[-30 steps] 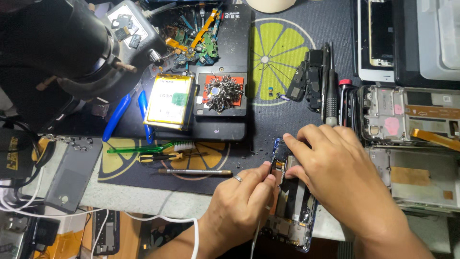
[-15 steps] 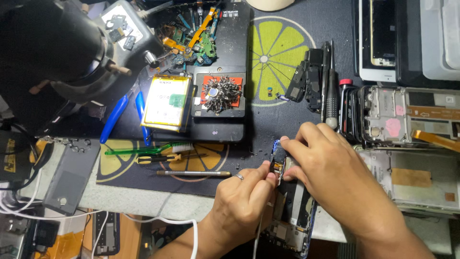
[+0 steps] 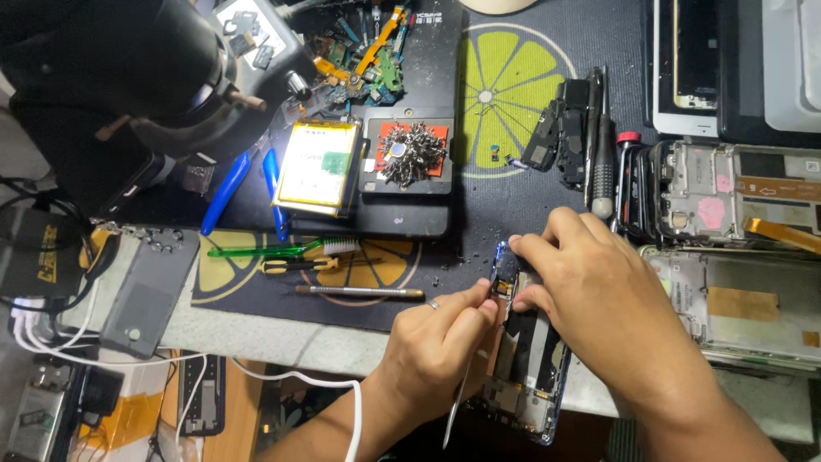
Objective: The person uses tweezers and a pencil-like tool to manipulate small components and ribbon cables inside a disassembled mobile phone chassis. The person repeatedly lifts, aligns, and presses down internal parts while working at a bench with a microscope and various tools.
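opened phone (image 3: 526, 359), lying at the near edge of the lemon-print mat (image 3: 513, 77), has barely shifted this past second, my right hand (image 3: 599, 299) still pinching its top end while my left hand (image 3: 445, 342) keeps thin tweezers (image 3: 456, 406) pinched at the board, so the work stays put.

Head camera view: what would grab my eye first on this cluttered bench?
Probably the two hands low in the middle: the left hand and right hand meet over an opened phone at the table edge. Next, the lemon-slice mat above them, and the big black microscope filling the top left corner.
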